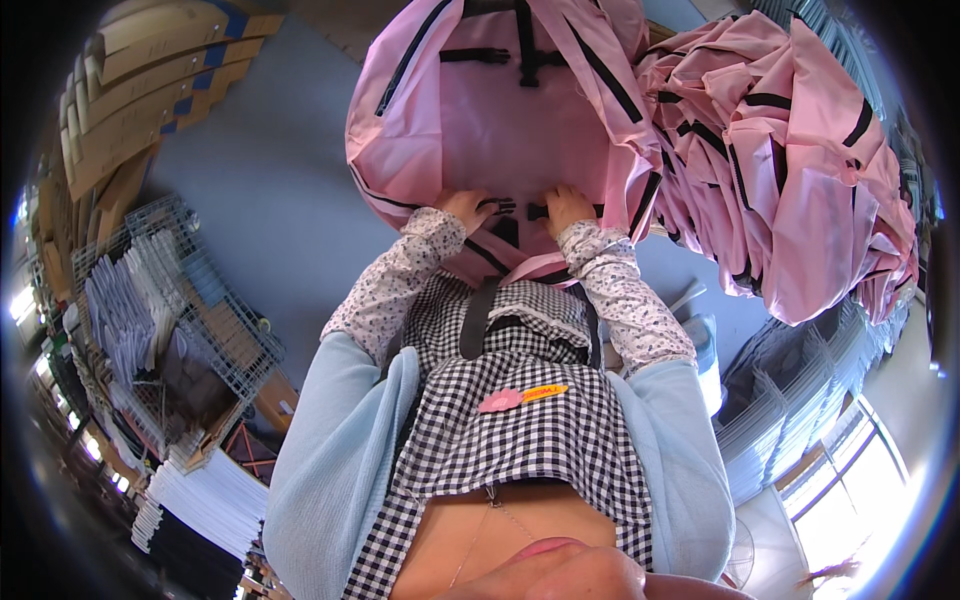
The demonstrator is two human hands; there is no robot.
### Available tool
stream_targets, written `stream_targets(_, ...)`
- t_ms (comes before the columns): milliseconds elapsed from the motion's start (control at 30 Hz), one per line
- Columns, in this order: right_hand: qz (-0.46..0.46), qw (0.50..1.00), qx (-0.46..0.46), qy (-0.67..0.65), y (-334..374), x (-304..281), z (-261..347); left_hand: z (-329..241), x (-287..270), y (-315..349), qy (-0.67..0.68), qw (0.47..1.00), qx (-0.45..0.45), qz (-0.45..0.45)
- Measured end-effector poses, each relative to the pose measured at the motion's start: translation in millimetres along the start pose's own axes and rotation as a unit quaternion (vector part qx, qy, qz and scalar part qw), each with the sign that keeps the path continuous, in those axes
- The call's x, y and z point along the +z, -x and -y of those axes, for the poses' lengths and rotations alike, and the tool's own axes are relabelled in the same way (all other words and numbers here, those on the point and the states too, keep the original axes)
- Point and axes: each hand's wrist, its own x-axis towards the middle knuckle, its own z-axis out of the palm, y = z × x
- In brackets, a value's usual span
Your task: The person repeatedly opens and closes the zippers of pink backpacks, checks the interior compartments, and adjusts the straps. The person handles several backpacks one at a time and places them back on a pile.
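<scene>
A large pink bag point(510, 125) with black zips and straps lies spread out in front of me. My left hand point(466, 211) is closed on the pronged half of a black buckle point(499, 205), whose prongs point right. Opposite it, my right hand point(568, 209) grips the black socket half point(538, 212) on its strap. The two halves are apart, with a small gap between them over the pink fabric. Another black buckle point(478, 56) lies farther up the bag, near a black cross-shaped strap point(527, 60).
A heap of pink bags point(780, 150) stands close on the right. Stacked flat cardboard point(160, 70) is at the far left. A wire basket point(200, 300) holds white and grey pieces on the left, with a white stack point(205, 505) below. Pale sheets point(800, 390) lie at right.
</scene>
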Motion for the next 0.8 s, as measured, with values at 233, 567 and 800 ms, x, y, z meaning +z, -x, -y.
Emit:
stream_targets(233, -0.025, 0.996, -0.039, -0.081, -1, 0, -12, -12, 3, 0, -0.014, 1.0, -0.014, 0.01)
stream_targets(567, -0.091, 0.976, -0.138, -0.142, 4, 2, -15, -28, 3, -8, 0.054, 0.994, -0.055, 0.073)
stream_targets(800, -0.116, 0.962, -0.185, -0.162, 5, 0, -16, -6, 23, -26, 0.239, 0.953, -0.104, 0.154)
